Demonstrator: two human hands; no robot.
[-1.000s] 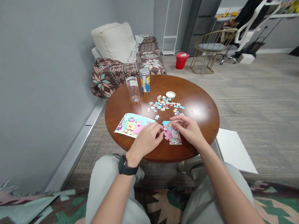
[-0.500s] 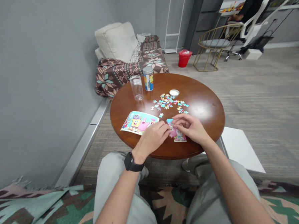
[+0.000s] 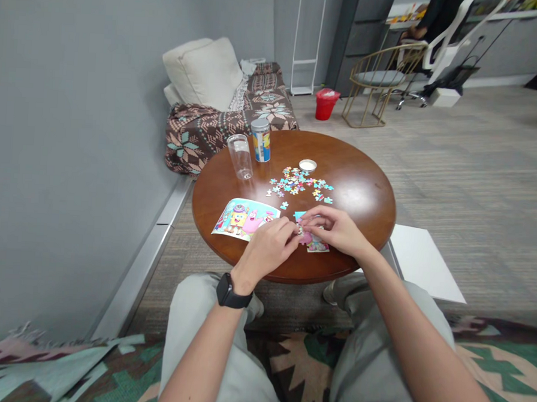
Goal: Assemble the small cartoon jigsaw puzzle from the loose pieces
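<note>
On a round wooden table lies a partly built jigsaw, and both my hands rest on it. My left hand, with a black watch on the wrist, has its fingers curled in a pinch at the jigsaw's left edge. My right hand lies over the jigsaw with fingers bent, its fingertips meeting those of the left. What is pinched between them is too small to name. A colourful cartoon reference picture lies just left of my hands. Loose puzzle pieces are scattered beyond them.
A clear plastic tube, a printed can and a small white lid stand at the table's far side. A white board lies on the floor at right. Behind are a blanket-covered couch, red bin, gold wire chair and a seated person.
My hands have drawn closer together over the jigsaw, fingertips now touching. The head view shifted slightly; the things on the table have not moved.
</note>
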